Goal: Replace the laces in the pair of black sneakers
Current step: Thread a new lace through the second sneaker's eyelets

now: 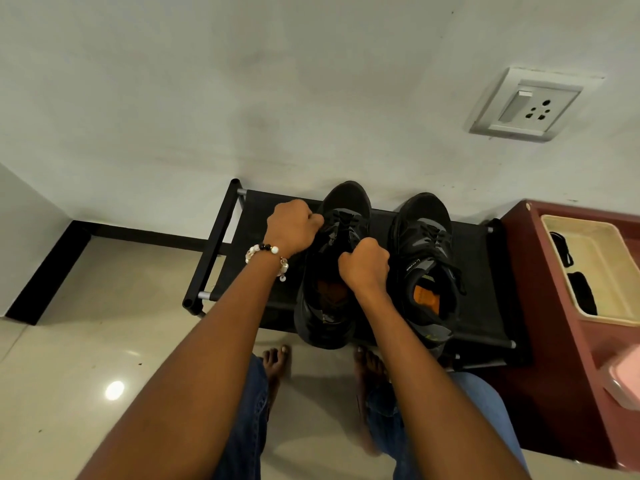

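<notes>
Your left hand and right hand, both curled, grip laces on the left sneaker; right sneaker beside. Two sneakers on shoe rack.

The curled hands hide the left sneaker's lace ends.

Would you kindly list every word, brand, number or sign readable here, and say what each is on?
Small white lettering on the side of the right sneaker: a short brand word, too small and blurred to read.
Orange insole label inside that sneaker: no legible text.
Wall socket: no markings readable.
</notes>
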Available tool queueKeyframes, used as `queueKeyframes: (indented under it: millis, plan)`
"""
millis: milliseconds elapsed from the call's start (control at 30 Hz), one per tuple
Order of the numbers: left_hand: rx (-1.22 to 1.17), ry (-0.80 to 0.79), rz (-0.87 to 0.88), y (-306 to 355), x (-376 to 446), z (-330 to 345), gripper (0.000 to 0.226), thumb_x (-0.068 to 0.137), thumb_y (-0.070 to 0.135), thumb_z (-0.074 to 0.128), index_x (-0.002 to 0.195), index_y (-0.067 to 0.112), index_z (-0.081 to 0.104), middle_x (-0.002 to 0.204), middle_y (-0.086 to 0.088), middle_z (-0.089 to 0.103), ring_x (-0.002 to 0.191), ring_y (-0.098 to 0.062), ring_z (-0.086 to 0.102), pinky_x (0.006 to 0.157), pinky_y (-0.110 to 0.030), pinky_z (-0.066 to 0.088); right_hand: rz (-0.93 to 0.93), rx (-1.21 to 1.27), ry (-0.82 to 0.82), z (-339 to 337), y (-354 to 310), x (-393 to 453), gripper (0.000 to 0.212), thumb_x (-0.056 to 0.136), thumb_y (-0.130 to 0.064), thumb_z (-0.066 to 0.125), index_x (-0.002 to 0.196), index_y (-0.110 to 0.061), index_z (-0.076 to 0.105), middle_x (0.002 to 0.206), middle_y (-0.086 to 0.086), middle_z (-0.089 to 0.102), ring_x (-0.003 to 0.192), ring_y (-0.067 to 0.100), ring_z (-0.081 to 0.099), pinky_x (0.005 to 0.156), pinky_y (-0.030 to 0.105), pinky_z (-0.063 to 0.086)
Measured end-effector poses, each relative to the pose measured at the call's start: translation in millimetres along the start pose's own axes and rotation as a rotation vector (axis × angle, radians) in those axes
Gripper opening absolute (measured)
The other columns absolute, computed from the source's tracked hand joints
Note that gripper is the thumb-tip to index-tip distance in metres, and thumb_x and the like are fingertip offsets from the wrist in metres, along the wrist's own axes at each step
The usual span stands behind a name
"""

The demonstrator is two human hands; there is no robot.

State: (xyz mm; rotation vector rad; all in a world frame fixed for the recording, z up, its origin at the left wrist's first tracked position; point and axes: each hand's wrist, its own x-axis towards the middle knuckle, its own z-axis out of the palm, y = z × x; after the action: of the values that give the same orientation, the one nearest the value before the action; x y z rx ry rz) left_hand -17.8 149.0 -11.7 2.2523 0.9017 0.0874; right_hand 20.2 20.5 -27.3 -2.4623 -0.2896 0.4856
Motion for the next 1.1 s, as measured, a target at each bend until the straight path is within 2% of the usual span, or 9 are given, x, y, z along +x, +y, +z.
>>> queueKeyframes:
  millis: [100, 267, 333, 400, 500, 600, 833, 967, 1100]
  plan:
    - [-0.282, -0.007, -0.074, 0.1, -3.9, -2.4, 0.027, 0.094, 0.021, 0.060, 0.082, -0.002, 0.069, 0.075, -0.006, 0.070, 0.062, -0.007, 0.061, 0.060, -0.018, 0.046, 0.004, 0.014, -0.008, -2.8, -0.1, -1.2, 0.032, 0.090, -0.010, 0.056, 0.066, -0.014, 0.036, 0.095, 0.014, 0.054, 0.077, 0.026, 0.052, 0.058, 0.030, 0.039]
    - [-0.774, 0.032, -0.174, 8.9, -8.2, -31.6, 0.006, 0.091, 0.016, 0.066, 0.087, 0.012, 0.069, 0.073, -0.002, 0.069, 0.060, -0.010, 0.063, 0.061, -0.022, 0.052, 0.018, 0.118, -0.174, -18.0, 0.3, 5.4, 0.028, 0.086, -0.010, 0.059, 0.069, -0.008, 0.038, 0.071, 0.006, 0.045, 0.061, 0.021, 0.043, 0.050, 0.033, 0.035]
    - [-0.926, 0.025, -0.185, 14.4, -10.0, -46.3, 0.006, 0.091, 0.015, 0.065, 0.093, 0.011, 0.070, 0.076, -0.003, 0.072, 0.065, -0.015, 0.068, 0.072, -0.029, 0.055, -0.034, 0.151, -0.202, -28.1, -2.1, 7.6, 0.024, 0.082, -0.025, 0.068, 0.084, -0.005, 0.055, 0.085, 0.008, 0.060, 0.081, 0.027, 0.059, 0.067, 0.042, 0.053]
    - [-1.046, 0.008, -0.177, 21.8, -13.7, -58.1, 0.009, 0.092, 0.012, 0.062, 0.096, 0.008, 0.069, 0.080, -0.007, 0.073, 0.072, -0.020, 0.071, 0.077, -0.033, 0.057, -0.157, 0.211, -0.106, -37.5, -6.0, 5.7, 0.026, 0.083, -0.032, 0.071, 0.099, -0.012, 0.067, 0.104, 0.005, 0.067, 0.103, 0.026, 0.061, 0.088, 0.046, 0.054]
    - [-1.197, -0.043, -0.142, 34.2, -18.8, -69.7, 0.015, 0.095, 0.007, 0.056, 0.103, 0.002, 0.067, 0.090, -0.017, 0.073, 0.083, -0.028, 0.072, 0.080, -0.038, 0.059, -0.375, 0.404, 0.029, -43.3, -16.9, -2.1, 0.026, 0.089, -0.023, 0.069, 0.113, -0.012, 0.070, 0.105, -0.001, 0.071, 0.094, 0.004, 0.064, 0.089, 0.025, 0.054]
    - [-1.348, -0.121, -0.104, 44.8, -22.3, -75.4, 0.020, 0.096, 0.003, 0.051, 0.110, -0.004, 0.062, 0.100, -0.025, 0.070, 0.092, -0.034, 0.071, 0.082, -0.040, 0.059, -0.418, 0.502, -0.172, -33.5, -27.4, -9.2, 0.042, 0.087, -0.028, 0.072, 0.125, -0.014, 0.063, 0.117, -0.004, 0.067, 0.106, 0.005, 0.062, 0.091, 0.020, 0.050]
    - [-1.689, -0.178, -0.178, 36.4, -12.6, -78.1, 0.027, 0.096, 0.002, 0.048, 0.121, -0.005, 0.057, 0.111, -0.031, 0.065, 0.104, -0.035, 0.068, 0.095, -0.042, 0.053, -0.529, 0.412, -0.354, -26.4, -30.2, -15.2, 0.017, 0.096, -0.023, 0.059, 0.094, -0.012, 0.072, 0.084, -0.001, 0.073, 0.084, 0.010, 0.068, 0.086, 0.031, 0.054]
    - [-1.722, -0.012, -0.225, 15.5, 4.7, -66.3, 0.036, 0.096, 0.000, 0.041, 0.130, 0.005, 0.055, 0.121, -0.018, 0.061, 0.112, -0.027, 0.063, 0.103, -0.039, 0.046, -0.574, 0.471, -0.421, -51.3, -25.1, -15.4, 0.023, 0.099, -0.018, 0.054, 0.096, -0.002, 0.070, 0.071, 0.007, 0.068, 0.071, 0.015, 0.066, 0.082, 0.026, 0.054]
    - [-1.441, 0.084, -0.254, -5.2, 19.1, -48.4, 0.053, 0.092, -0.007, 0.043, 0.140, 0.017, 0.049, 0.109, -0.006, 0.057, 0.100, -0.016, 0.057, 0.103, -0.033, 0.044, -0.526, 0.737, -0.326, -68.5, -17.2, -8.0, 0.022, 0.099, -0.013, 0.052, 0.094, 0.001, 0.069, 0.063, 0.008, 0.055, 0.059, 0.016, 0.052, 0.065, 0.030, 0.050]
